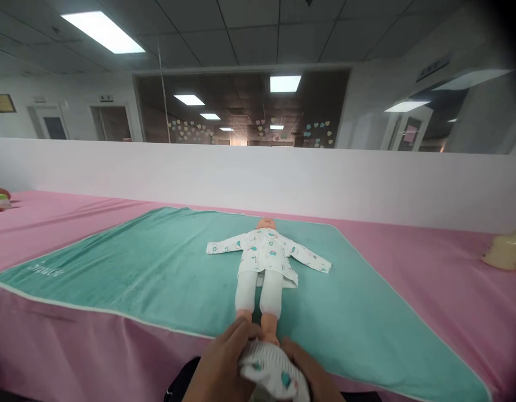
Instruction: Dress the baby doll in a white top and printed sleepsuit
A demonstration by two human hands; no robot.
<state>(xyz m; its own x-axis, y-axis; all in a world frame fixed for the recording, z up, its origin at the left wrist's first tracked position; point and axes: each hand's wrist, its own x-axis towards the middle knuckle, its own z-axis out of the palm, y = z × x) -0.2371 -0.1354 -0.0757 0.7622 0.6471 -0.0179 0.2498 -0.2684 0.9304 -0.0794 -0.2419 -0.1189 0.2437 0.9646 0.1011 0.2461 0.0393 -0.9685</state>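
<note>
Patterned garment (276, 373) held at feet (269, 330) of doll (264, 254).
Left hand (224, 360), right hand (311, 368) both curled closed on its ribbed edge; doll face-up on green blanket (165, 273).

Black clothing (186, 378) is worn; it shows at both lower sides, with one small whitish mark (169, 392) at the left; the fingers (236, 338) are bare.

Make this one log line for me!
left hand: holding printed garment | right hand: holding same garment | baby doll: on teal blanket
</note>
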